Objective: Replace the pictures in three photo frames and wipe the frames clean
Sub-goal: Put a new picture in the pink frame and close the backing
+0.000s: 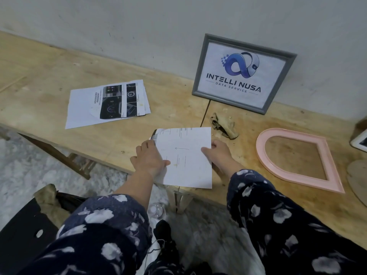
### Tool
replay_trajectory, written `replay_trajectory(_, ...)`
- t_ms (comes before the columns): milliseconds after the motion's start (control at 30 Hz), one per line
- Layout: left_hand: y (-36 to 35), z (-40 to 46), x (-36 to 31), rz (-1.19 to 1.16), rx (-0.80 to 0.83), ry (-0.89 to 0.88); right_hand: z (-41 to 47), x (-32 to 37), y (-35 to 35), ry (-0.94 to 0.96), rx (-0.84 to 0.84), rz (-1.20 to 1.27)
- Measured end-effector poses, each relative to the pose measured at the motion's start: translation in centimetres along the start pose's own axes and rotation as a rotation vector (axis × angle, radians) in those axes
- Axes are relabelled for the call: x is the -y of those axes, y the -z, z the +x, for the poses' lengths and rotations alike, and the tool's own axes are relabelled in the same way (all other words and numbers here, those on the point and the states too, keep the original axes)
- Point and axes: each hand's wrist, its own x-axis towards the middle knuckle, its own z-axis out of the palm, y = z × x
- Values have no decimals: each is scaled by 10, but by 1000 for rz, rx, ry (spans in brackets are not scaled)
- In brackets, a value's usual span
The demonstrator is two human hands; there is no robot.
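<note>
Both hands hold one white paper sheet [185,157] over the front edge of the wooden table [49,80], its blank back facing up. My left hand [149,158] grips its left edge and my right hand [219,153] grips its right edge. A grey rectangular frame [200,64] with a logo picture leans on the wall behind. To the right a pink teardrop-shaped frame [260,155] lies flat with no picture in it. A crumpled beige cloth [223,126] rests between the two frames. A small stack of printed pictures [107,103] lies to the left.
A brown backing board [357,179] and the corner of a white frame [360,140] show at the right edge. Below the table stand a black chair [21,231] with a rag on it and a clear bottle [156,210] on the floor.
</note>
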Motion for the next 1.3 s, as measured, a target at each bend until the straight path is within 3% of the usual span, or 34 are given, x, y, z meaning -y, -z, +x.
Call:
replay_trajectory(100, 2, -1, -3, -19, 22, 22, -9, -8, -4, 38, 32, -36)
replay_trajectory(267, 6, -12, -14, -140, -40, -18, -16, -5, 19, 31, -39, 167)
replay_trajectory(333, 8, -18, -25, -292, -77, -35, -21, -5, 37, 29, -86, 271)
replay_trajectory(433, 9, -32, -53, -657, -3, -77, -33, -13, 70, 30, -159, 356)
replay_trajectory(533, 8, -56, -92, -767, 6, -146, -49, -28, 113, 43, -262, 410)
replay_trajectory(700, -10, -87, -156, -758, 30, -254, -75, -60, 179, -8, -360, 516)
replay_trajectory(900, -41, -111, -217, -792, 80, -272, -93, -108, 229, -100, -474, 227)
replay_trajectory(1300, -111, -78, -275, -457, 189, -407, -49, -155, 261, -232, -540, 148)
